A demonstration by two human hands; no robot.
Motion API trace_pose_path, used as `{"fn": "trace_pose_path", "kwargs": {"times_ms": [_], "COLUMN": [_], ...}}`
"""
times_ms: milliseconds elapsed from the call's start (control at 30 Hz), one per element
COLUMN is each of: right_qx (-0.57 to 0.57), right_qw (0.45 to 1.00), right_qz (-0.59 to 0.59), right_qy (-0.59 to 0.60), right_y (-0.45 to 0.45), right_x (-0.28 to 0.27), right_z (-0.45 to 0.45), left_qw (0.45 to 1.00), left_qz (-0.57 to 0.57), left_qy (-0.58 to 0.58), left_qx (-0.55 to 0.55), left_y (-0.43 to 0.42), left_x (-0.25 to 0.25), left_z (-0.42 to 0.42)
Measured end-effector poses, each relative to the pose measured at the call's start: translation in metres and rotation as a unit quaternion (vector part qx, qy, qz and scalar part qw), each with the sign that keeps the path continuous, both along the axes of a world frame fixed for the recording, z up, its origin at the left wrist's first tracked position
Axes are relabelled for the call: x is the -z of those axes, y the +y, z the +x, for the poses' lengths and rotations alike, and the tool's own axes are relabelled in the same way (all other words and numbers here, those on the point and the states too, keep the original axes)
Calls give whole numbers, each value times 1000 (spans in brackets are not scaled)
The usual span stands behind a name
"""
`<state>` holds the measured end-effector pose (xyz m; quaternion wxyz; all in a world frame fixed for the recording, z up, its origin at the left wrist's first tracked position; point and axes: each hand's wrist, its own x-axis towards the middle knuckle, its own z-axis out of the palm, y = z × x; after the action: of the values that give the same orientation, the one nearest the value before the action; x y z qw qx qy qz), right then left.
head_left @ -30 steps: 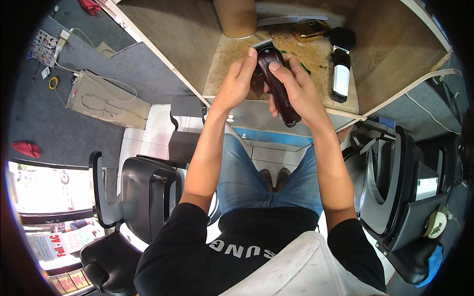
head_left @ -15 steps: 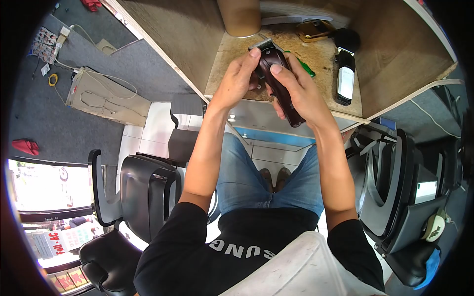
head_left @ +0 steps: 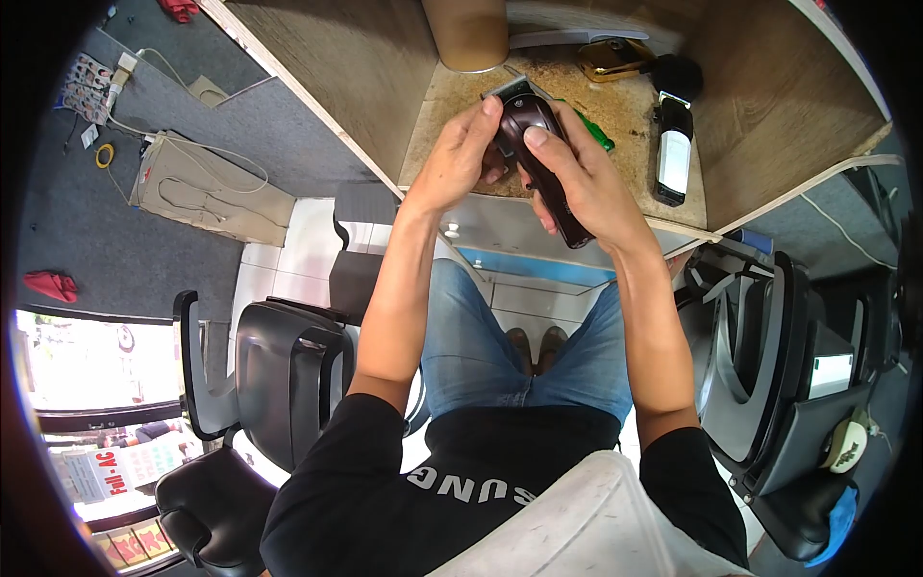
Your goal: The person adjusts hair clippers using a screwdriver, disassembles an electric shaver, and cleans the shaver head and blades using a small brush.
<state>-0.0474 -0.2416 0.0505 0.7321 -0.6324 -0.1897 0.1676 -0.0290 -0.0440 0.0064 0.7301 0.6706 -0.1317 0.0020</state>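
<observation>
A dark maroon hair clipper [head_left: 546, 173] is held over the front edge of the wooden shelf [head_left: 437, 130], its blade end pointing away from me. My right hand [head_left: 596, 188] is closed round the clipper's body, with the thumb lying along its top. Closed at the blade end, my left hand [head_left: 454, 159] has its thumb against the side of the clipper's head. Its other fingers are partly hidden beneath. Behind my right fingers, a green object [head_left: 598, 137] shows in part on the shelf.
A black and white clipper [head_left: 674, 154] lies on the shelf's right side, near a dark round brush [head_left: 675, 75] and a gold-coloured clipper [head_left: 611, 60]. A brown cylindrical container [head_left: 467, 38] stands at the back left. Black chairs [head_left: 288, 370] flank me.
Both hands and the clipper stay in nearly the same place. My left thumb has shifted slightly left along the clipper's head, and my right thumb has moved slightly.
</observation>
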Motion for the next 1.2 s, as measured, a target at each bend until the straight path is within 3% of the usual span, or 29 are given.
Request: {"fn": "trace_pose_path", "kwargs": {"times_ms": [267,367,467,567,667,967,1100,1200], "right_qx": [2,-8,-28,-35,-41,-53,-67,-58], "right_qw": [995,993,994,995,995,996,987,985], "right_qz": [61,77,67,44,40,43,78,58], "right_qy": [73,86,84,79,80,53,125,149], "right_y": [-3,-7,-7,-7,-7,-11,-18,-17], "right_x": [1,6,7,4,6,-2,-10,0], "right_z": [2,4,5,5,7,-8,-49,-72], "left_qw": [998,998,998,994,993,992,993,959], "left_qz": [38,-25,7,-10,-21,-61,-115,-272], "left_qy": [-15,-49,-62,-109,-96,-65,-8,69], "left_qx": [-41,-42,20,12,66,89,40,-25], "left_y": [-10,-13,2,-5,-4,-11,-39,-62], "left_x": [-1,-4,5,2,-4,-13,-20,-2], "left_z": [3,2,11,10,5,-20,-66,-90]}}
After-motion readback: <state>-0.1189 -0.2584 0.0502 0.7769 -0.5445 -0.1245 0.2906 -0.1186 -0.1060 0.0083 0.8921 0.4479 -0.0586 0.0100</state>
